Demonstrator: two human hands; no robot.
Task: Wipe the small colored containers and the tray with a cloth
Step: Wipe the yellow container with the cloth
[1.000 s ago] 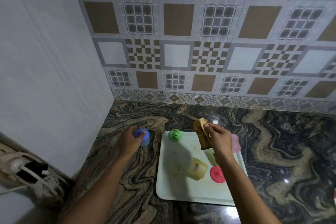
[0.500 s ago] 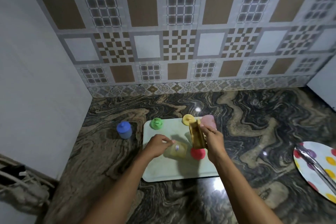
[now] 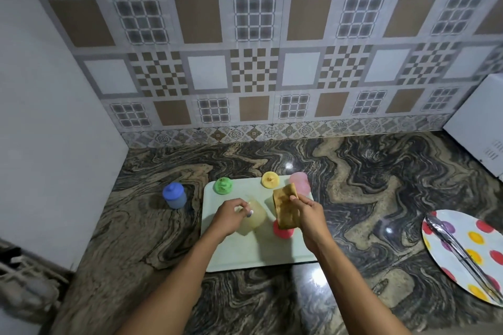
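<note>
The left hand (image 3: 230,216) grips the pale yellow container (image 3: 251,219) at the middle of the white tray (image 3: 245,258). The right hand (image 3: 309,215) holds the folded brown cloth (image 3: 284,205) just right of it. The blue container (image 3: 174,194) stands on the counter, left of the tray.

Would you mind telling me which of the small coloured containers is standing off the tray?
The blue container. It stands alone on the marble counter, left of the tray; the others sit on or over the tray.

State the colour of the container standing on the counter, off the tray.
Blue, lid and body, seen in the head view.
</note>
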